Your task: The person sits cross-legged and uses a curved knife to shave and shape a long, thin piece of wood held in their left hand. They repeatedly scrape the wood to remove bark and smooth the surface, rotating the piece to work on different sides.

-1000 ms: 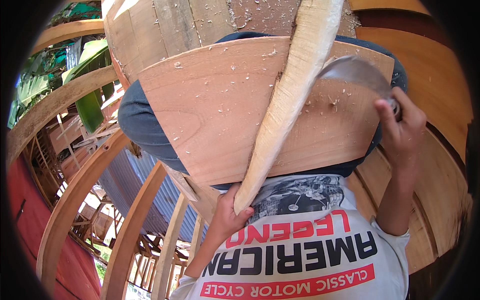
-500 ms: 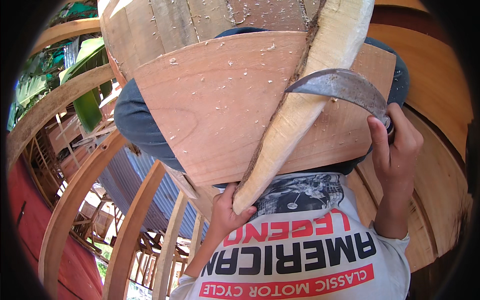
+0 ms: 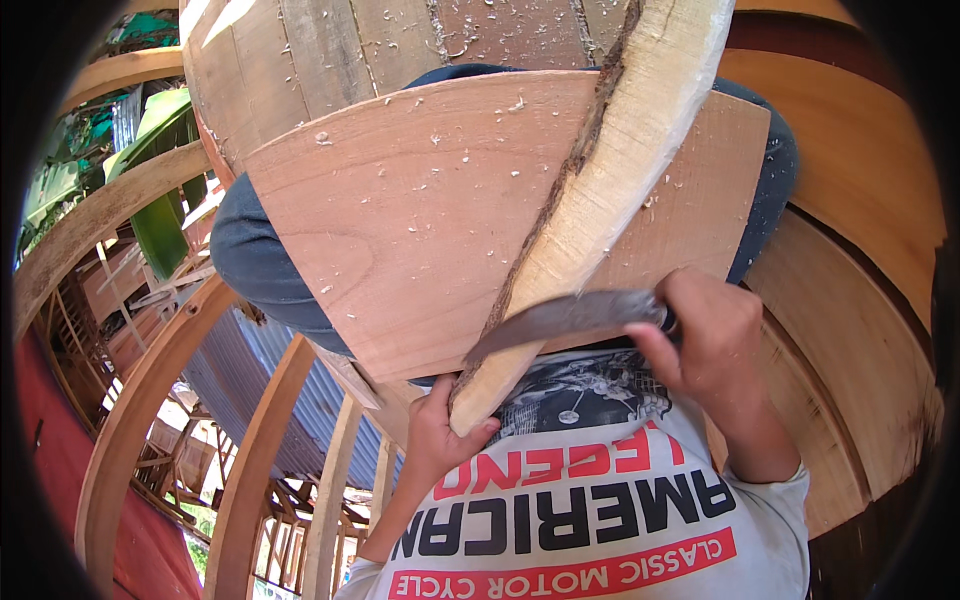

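Note:
A long pale piece of wood (image 3: 600, 200) with dark bark along its left edge slants across my lap toward my body. My left hand (image 3: 445, 432) is closed round its near end. In my right hand (image 3: 708, 345) is the handle of a curved sickle (image 3: 570, 312), mostly hidden by the fingers. Its grey blade lies across the wood a little beyond my left hand, tip to the left. Whether the edge touches the wood cannot be made out. Under the wood a thin reddish-brown board (image 3: 410, 220) rests over my crossed legs.
Small shavings dot the board and the plank floor (image 3: 330, 50) beyond it. Curved wooden ribs (image 3: 255, 440) stand at my left, with corrugated metal sheet (image 3: 290, 370) and a green leaf (image 3: 160, 235) behind them. Wide planks (image 3: 820, 340) form a wall at my right.
My right hand has drawn the sickle down along the wood toward me, from its middle to near my left hand. The left hand keeps its hold; the whole view has shifted slightly.

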A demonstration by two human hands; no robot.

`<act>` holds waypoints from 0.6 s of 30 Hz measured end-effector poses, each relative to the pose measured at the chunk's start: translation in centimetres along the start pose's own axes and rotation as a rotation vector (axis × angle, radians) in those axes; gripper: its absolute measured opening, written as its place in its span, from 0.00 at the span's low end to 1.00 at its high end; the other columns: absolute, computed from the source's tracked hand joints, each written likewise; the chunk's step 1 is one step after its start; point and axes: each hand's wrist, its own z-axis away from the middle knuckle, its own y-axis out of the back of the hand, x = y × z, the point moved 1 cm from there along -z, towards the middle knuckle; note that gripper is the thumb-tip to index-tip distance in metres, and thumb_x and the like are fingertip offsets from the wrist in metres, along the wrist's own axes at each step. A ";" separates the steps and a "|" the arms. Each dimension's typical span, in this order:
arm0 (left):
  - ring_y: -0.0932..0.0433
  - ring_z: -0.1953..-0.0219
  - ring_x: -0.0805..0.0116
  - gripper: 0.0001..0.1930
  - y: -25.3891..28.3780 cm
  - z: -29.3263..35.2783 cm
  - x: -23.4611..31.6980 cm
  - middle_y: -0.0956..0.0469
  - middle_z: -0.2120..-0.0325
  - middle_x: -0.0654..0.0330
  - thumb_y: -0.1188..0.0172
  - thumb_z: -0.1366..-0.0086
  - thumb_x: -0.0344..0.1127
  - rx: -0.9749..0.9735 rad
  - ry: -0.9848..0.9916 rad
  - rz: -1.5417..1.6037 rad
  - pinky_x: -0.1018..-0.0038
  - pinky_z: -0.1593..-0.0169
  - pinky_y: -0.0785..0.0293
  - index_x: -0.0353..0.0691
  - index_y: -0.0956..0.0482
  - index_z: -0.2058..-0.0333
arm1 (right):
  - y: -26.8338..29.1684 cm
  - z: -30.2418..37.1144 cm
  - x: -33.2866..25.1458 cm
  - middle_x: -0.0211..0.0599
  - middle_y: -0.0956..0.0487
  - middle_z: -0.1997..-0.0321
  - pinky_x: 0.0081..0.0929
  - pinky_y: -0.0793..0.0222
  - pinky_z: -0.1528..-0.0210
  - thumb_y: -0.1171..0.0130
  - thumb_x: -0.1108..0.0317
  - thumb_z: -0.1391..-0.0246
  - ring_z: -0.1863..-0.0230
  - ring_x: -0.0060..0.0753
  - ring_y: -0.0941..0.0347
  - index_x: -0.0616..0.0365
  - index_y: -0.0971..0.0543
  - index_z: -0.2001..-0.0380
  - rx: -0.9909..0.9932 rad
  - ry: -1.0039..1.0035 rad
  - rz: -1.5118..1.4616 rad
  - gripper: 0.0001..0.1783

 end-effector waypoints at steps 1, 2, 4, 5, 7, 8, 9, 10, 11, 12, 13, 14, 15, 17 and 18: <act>0.19 0.74 0.55 0.32 0.0 0.2 -0.1 0.23 0.78 0.50 0.35 0.50 0.58 -0.007 0.021 0.005 0.71 0.70 0.27 0.30 0.29 0.64 | 0.6 -0.5 0.9 0.39 0.31 0.83 0.31 0.37 0.81 0.35 0.58 0.54 0.84 0.40 0.31 0.60 0.30 0.79 0.085 -0.156 -0.037 0.19; 0.19 0.74 0.55 0.32 0.2 0.2 -0.2 0.23 0.78 0.50 0.35 0.50 0.58 -0.015 0.043 0.000 0.71 0.70 0.27 0.30 0.29 0.64 | 1.0 -0.9 1.9 0.39 0.32 0.83 0.31 0.37 0.81 0.35 0.57 0.55 0.84 0.40 0.31 0.59 0.31 0.79 0.175 -0.314 -0.083 0.19; 0.19 0.73 0.55 0.32 0.0 0.2 -0.5 0.23 0.78 0.50 0.36 0.49 0.58 -0.045 0.050 0.005 0.71 0.70 0.27 0.31 0.29 0.63 | 1.2 -0.7 2.1 0.39 0.33 0.85 0.30 0.38 0.81 0.36 0.57 0.53 0.85 0.38 0.33 0.59 0.31 0.79 0.229 -0.401 -0.095 0.19; 0.19 0.73 0.55 0.32 0.2 0.1 -0.5 0.23 0.77 0.50 0.36 0.49 0.58 -0.069 0.047 0.004 0.71 0.70 0.27 0.31 0.29 0.63 | 0.7 -0.4 1.5 0.39 0.33 0.86 0.30 0.38 0.82 0.38 0.58 0.51 0.86 0.37 0.33 0.60 0.31 0.78 0.144 -0.249 -0.110 0.18; 0.19 0.74 0.56 0.32 0.5 -0.1 -0.2 0.23 0.78 0.50 0.36 0.50 0.59 -0.036 0.026 -0.004 0.72 0.70 0.27 0.31 0.29 0.63 | -0.5 -0.2 0.5 0.41 0.33 0.87 0.28 0.39 0.83 0.40 0.61 0.47 0.87 0.35 0.35 0.63 0.30 0.77 -0.027 0.055 -0.135 0.17; 0.19 0.74 0.56 0.32 0.2 0.0 -0.2 0.23 0.78 0.50 0.36 0.50 0.59 -0.011 0.021 0.009 0.72 0.70 0.27 0.31 0.29 0.63 | -0.2 -0.4 0.5 0.42 0.32 0.86 0.28 0.39 0.83 0.40 0.61 0.47 0.87 0.35 0.34 0.63 0.30 0.77 -0.036 0.035 -0.097 0.16; 0.20 0.74 0.56 0.32 0.1 0.0 -0.3 0.23 0.78 0.50 0.36 0.50 0.58 -0.012 0.029 0.009 0.72 0.70 0.27 0.31 0.29 0.63 | 0.1 -0.7 1.3 0.41 0.32 0.85 0.28 0.39 0.82 0.39 0.59 0.49 0.86 0.37 0.33 0.61 0.29 0.77 0.048 -0.103 -0.117 0.16; 0.20 0.75 0.56 0.32 0.1 0.1 -0.5 0.23 0.78 0.50 0.35 0.50 0.58 -0.013 0.038 0.009 0.71 0.70 0.27 0.31 0.29 0.63 | 0.4 -1.1 2.3 0.41 0.31 0.85 0.29 0.38 0.82 0.38 0.58 0.51 0.85 0.38 0.32 0.60 0.29 0.77 0.132 -0.240 -0.134 0.17; 0.20 0.75 0.56 0.32 0.4 0.1 -0.5 0.24 0.78 0.50 0.35 0.50 0.58 -0.016 0.046 -0.004 0.71 0.70 0.27 0.31 0.29 0.63 | 0.7 -1.3 2.9 0.40 0.31 0.84 0.30 0.37 0.81 0.37 0.57 0.53 0.84 0.40 0.30 0.59 0.29 0.77 0.225 -0.380 -0.161 0.17; 0.20 0.75 0.57 0.32 0.4 0.2 -0.5 0.23 0.78 0.50 0.35 0.50 0.58 -0.026 0.050 -0.009 0.71 0.70 0.27 0.31 0.29 0.63 | 0.7 -1.1 2.4 0.39 0.31 0.85 0.31 0.37 0.81 0.35 0.55 0.55 0.83 0.43 0.30 0.58 0.29 0.78 0.221 -0.417 -0.104 0.19; 0.20 0.75 0.57 0.32 0.4 0.2 -0.6 0.23 0.78 0.50 0.35 0.50 0.57 -0.035 0.054 -0.013 0.72 0.70 0.27 0.30 0.29 0.63 | 0.3 -0.9 1.9 0.40 0.32 0.85 0.30 0.37 0.81 0.35 0.54 0.55 0.83 0.43 0.31 0.58 0.29 0.79 0.141 -0.274 -0.103 0.20; 0.20 0.74 0.57 0.32 0.4 0.0 -0.4 0.23 0.78 0.50 0.35 0.50 0.57 -0.053 0.048 -0.023 0.72 0.70 0.27 0.30 0.29 0.63 | -0.2 -0.3 1.5 0.40 0.32 0.86 0.30 0.38 0.81 0.36 0.53 0.54 0.84 0.43 0.31 0.59 0.29 0.79 0.072 -0.138 -0.098 0.20; 0.20 0.74 0.58 0.31 0.5 -0.2 -0.3 0.23 0.77 0.50 0.35 0.50 0.56 -0.069 0.042 -0.032 0.72 0.70 0.27 0.30 0.29 0.62 | -0.4 -0.1 1.3 0.41 0.33 0.86 0.30 0.38 0.82 0.36 0.53 0.54 0.84 0.43 0.32 0.60 0.29 0.80 0.002 -0.002 -0.092 0.21; 0.20 0.74 0.58 0.32 0.3 -0.1 -0.2 0.23 0.77 0.50 0.35 0.50 0.57 -0.044 0.042 -0.025 0.72 0.69 0.27 0.29 0.29 0.62 | 0.2 -0.4 1.6 0.41 0.33 0.86 0.30 0.38 0.81 0.36 0.50 0.55 0.84 0.44 0.32 0.59 0.29 0.80 -0.002 -0.035 -0.047 0.23; 0.20 0.74 0.58 0.32 0.1 0.1 -0.2 0.23 0.76 0.50 0.35 0.49 0.57 -0.030 0.046 -0.015 0.73 0.69 0.27 0.29 0.29 0.62 | 0.6 -1.1 2.1 0.41 0.32 0.86 0.31 0.38 0.81 0.36 0.50 0.55 0.84 0.44 0.32 0.59 0.29 0.80 0.021 -0.082 -0.043 0.23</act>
